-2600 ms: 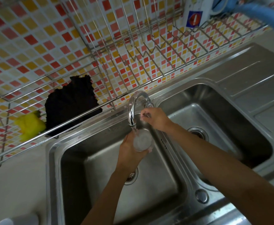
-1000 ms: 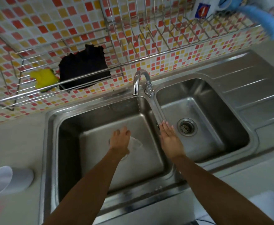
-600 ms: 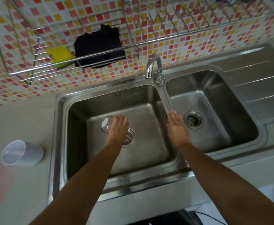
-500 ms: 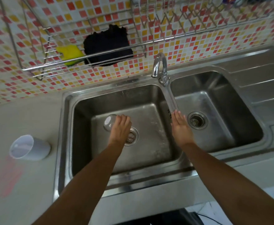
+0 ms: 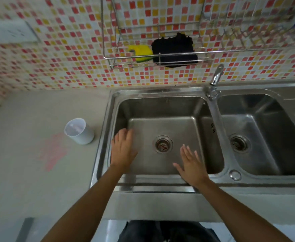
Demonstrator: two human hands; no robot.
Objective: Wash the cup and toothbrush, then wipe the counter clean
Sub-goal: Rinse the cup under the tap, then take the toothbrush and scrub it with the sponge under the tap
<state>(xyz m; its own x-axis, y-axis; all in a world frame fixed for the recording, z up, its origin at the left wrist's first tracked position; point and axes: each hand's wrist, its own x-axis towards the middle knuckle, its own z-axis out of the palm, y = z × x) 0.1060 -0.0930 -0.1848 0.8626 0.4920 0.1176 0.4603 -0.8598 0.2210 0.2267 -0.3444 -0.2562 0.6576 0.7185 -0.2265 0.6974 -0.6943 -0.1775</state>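
One white plastic cup [image 5: 78, 131] stands upright on the beige counter [image 5: 29, 168], mouth up, just left of the sink rim and apart from both hands; one faint pinkish smear [image 5: 53, 151] marks the counter in front of it, near its base; no toothbrush shows anywhere in the view. The steel sink [image 5: 106, 137] has two basins, each with one round drain: the left drain [image 5: 163, 144] lies between the two hands, the right drain [image 5: 238, 143] sits in the other basin. The left hand [image 5: 123, 149] hovers palm down over the left edge of the left basin, its fingers curled forward and blurred, so whether they hold anything I cannot tell, though something clear may lie beneath them; the right hand [image 5: 191, 165] hangs over the near right part of the same basin, fingers straight and spread, holding nothing. On the mosaic-tiled wall hangs one wire rack [image 5: 160, 57] carrying two things side by side and touching: one yellow sponge [image 5: 140, 53] on the left, one black cloth [image 5: 174, 49] on the right. One chrome tap [image 5: 216, 77] rises behind the divider between the basins; one small round fitting [image 5: 235, 175] sits on the near rim below it.
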